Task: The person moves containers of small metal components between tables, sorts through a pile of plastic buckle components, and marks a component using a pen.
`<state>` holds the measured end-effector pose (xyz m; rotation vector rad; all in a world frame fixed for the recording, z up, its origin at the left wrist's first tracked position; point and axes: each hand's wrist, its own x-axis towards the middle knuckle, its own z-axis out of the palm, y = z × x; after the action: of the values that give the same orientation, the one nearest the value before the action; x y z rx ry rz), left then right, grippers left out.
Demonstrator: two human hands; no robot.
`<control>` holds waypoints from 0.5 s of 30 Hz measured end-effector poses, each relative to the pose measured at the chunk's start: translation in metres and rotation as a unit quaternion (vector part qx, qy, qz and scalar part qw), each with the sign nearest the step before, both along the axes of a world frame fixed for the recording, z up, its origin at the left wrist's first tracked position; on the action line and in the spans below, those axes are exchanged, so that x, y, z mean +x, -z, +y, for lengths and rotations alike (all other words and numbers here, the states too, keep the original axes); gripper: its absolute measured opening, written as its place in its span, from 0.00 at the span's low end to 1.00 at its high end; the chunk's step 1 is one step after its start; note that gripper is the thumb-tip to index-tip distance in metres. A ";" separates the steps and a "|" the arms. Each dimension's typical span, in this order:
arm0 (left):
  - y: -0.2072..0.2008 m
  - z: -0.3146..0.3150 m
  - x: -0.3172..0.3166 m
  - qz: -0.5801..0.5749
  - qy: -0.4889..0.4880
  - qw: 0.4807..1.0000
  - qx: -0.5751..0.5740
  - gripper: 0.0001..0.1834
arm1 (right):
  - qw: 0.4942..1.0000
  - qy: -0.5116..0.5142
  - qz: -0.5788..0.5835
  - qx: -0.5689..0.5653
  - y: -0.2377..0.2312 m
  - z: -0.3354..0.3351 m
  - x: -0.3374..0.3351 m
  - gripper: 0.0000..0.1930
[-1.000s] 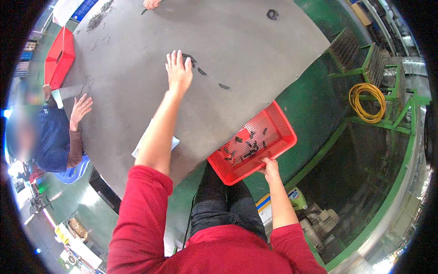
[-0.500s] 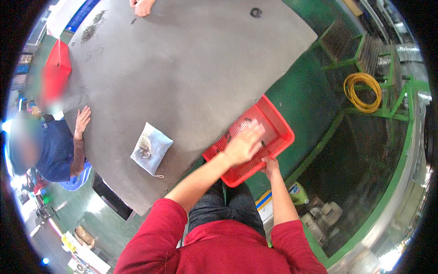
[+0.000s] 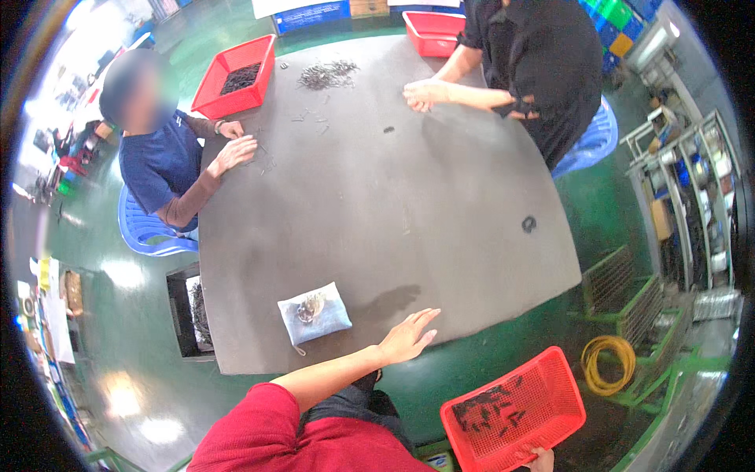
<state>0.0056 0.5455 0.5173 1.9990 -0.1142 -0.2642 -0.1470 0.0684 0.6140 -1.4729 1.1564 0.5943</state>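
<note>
Left hand (image 3: 406, 336) hovers, fingers outstretched, by the edge of the worktop (image 3: 370, 220) while right hand (image 3: 541, 461) grips the red basket (image 3: 568, 393) of black pieces (image 3: 489, 406)!

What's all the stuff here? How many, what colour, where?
Table: one, grey, centre
Floor: one, green, around the table
Near basket: one, red, lower right
Far baskets: two, red, upper left and top
Small pieces: many, dark, in near basket, upper-left basket, on table
Ring: one, black, table's right side
Pouch: one, pale blue, table's near side
Chairs: two, blue, left and upper right
Coil: one, yellow, right
Metal framework: count unclear, green, right
Background clutter: uncountable, mixed colours, edges
Other people: two, navy and black tops, left and upper right
Left hand: one, bare, red sleeve, by table's near edge
Right hand: one, bare, at near basket's rim
</note>
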 end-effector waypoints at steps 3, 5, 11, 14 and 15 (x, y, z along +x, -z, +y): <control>-0.005 -0.008 0.033 0.032 0.050 0.992 -0.116 0.27 | 0.995 -0.057 -0.076 -0.006 -0.040 0.031 0.077 0.22; -0.028 -0.001 0.044 0.106 0.060 0.977 -0.175 0.32 | 0.984 -0.121 -0.128 -0.001 -0.027 0.051 0.134 0.25; -0.051 0.035 0.071 0.151 -0.025 0.971 -0.186 0.31 | 0.943 -0.286 -0.159 0.060 0.023 0.162 0.281 0.19; -0.001 0.078 0.059 0.095 -0.177 0.979 -0.033 0.31 | 0.916 -0.353 -0.169 0.093 0.048 0.240 0.332 0.19; 0.004 0.093 0.056 0.125 -0.210 0.969 -0.008 0.31 | 0.887 -0.403 -0.205 0.095 0.057 0.263 0.344 0.21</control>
<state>0.0612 0.6387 0.5136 1.9031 0.4632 -0.2371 0.1965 0.3318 0.5567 -1.7724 0.1075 0.8653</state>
